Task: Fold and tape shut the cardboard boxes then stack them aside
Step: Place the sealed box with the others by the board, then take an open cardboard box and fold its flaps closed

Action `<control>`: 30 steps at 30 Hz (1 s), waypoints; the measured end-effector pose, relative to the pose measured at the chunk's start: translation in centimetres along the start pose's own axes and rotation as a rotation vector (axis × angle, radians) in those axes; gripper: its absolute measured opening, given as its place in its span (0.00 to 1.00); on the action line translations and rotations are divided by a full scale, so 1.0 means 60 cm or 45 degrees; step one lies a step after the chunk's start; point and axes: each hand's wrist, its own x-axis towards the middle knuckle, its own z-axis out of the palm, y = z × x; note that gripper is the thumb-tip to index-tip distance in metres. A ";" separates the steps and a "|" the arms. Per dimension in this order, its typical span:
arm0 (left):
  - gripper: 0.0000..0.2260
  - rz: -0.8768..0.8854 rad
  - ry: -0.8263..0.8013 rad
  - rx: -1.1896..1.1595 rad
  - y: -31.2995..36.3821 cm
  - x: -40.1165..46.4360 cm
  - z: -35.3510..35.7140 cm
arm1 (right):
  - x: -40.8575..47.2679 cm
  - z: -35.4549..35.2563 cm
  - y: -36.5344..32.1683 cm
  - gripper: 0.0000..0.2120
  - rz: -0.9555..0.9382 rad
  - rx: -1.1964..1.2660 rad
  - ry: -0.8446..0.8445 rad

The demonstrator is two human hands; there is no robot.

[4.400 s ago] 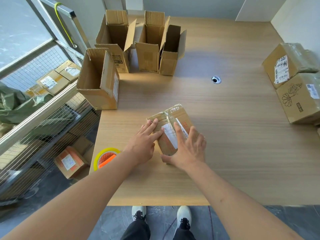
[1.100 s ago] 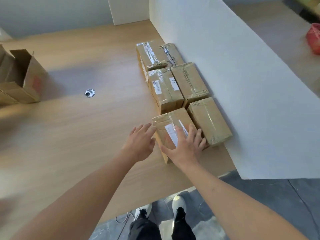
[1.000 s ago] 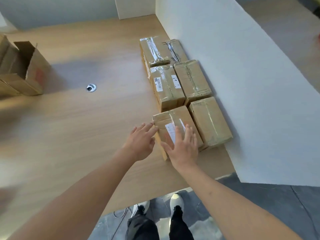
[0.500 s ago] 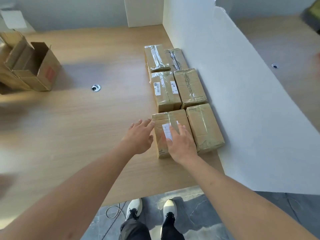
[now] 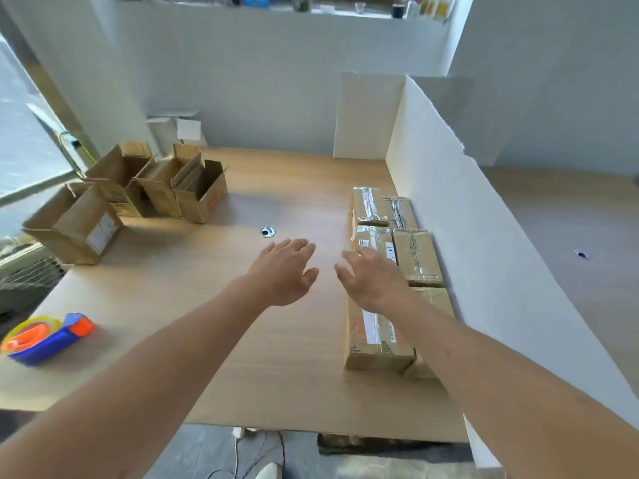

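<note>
- While both hands hang above the middle of the light wooden worktop [image 5: 214, 305], neither holds anything: the left hand [image 5: 283, 273] and the right hand [image 5: 375, 280] have their fingers straight and spread apart.
- The nearest taped brown cardboard box [image 5: 375, 340] lies near the worktop's front right corner, at the front of the two rows of sealed brown boxes [image 5: 390, 236] running along the right edge against the white partition board [image 5: 484, 254].
- Four open, untaped cardboard boxes [image 5: 148, 188] wait at the far left corner; the blue and orange tape dispenser [image 5: 45, 335] sits at the front left edge.
- Judged from this, the next step is fetching an open box.
- Risks: the right forearm passes over the nearest sealed box and could nudge it out of line; the leftmost open box overhangs the left edge and could tip off if bumped; the dispenser could likewise be knocked over the edge.
</note>
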 end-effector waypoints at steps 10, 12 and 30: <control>0.26 -0.214 0.243 -0.040 -0.180 -0.137 -0.140 | 0.043 -0.078 -0.251 0.27 -0.328 -0.102 0.161; 0.26 -0.250 0.251 -0.061 -0.239 -0.164 -0.151 | 0.054 -0.076 -0.315 0.27 -0.376 -0.094 0.168; 0.24 -0.376 0.158 -0.069 -0.798 -0.359 -0.163 | 0.190 0.080 -0.857 0.27 -0.457 0.012 0.084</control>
